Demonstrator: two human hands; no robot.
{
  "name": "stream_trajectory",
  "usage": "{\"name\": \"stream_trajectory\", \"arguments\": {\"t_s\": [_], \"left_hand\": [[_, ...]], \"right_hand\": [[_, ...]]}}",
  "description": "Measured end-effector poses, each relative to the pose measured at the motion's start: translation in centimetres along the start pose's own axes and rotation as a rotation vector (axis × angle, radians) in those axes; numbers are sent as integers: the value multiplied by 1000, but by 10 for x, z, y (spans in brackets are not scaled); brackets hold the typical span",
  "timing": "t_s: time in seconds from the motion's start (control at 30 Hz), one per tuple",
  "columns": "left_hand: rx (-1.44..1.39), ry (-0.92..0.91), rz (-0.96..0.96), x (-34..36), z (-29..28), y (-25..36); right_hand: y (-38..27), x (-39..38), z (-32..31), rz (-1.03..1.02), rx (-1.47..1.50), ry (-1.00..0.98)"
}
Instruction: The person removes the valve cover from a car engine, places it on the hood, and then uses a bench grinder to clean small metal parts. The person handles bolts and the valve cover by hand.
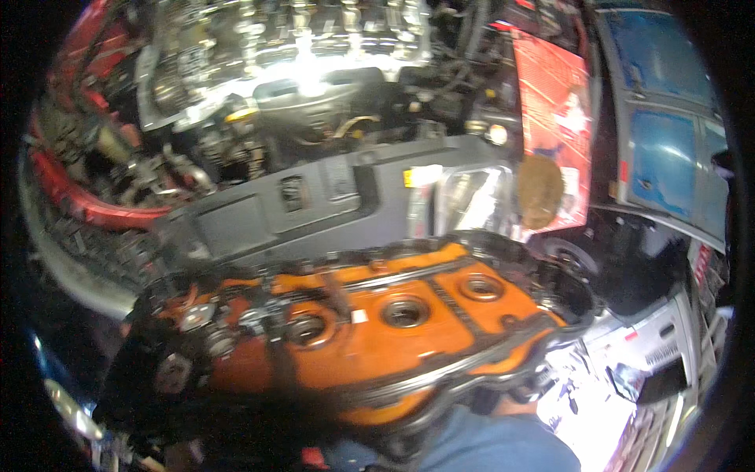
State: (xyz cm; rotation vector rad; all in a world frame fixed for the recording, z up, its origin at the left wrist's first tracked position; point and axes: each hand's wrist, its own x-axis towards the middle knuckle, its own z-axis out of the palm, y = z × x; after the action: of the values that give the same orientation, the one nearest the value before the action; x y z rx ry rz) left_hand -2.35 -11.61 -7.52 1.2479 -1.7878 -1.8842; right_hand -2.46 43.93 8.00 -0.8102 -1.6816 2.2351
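Observation:
A black-rimmed engine cover (377,346) with an orange face and round ringed openings fills the lower middle of the view, above the car's front end. Its left portion is dark and partly in shadow. My right hand (515,405) is at the cover's lower right edge, with a blue sleeve (491,440) below it; the fingers are hidden by the cover. My left hand cannot be seen.
An open engine bay (283,35) with exposed shiny metalwork lies beyond the cover, behind a grey plastic panel (244,224). A red panel (550,94), with a brown pad (539,189), is on the right. Blue-windowed doors (661,165) and white equipment (637,346) stand farther right.

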Motion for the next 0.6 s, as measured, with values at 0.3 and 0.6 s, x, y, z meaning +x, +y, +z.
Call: {"name": "stream_trajectory", "arguments": {"t_s": [0.3,0.6], "left_hand": [[-4,-11,13,15,15,-16],[-47,-20,40,25,28,-11]], "right_hand": [[12,29,21,61,48,-54],[36,77,51,93,93,-151]]}}
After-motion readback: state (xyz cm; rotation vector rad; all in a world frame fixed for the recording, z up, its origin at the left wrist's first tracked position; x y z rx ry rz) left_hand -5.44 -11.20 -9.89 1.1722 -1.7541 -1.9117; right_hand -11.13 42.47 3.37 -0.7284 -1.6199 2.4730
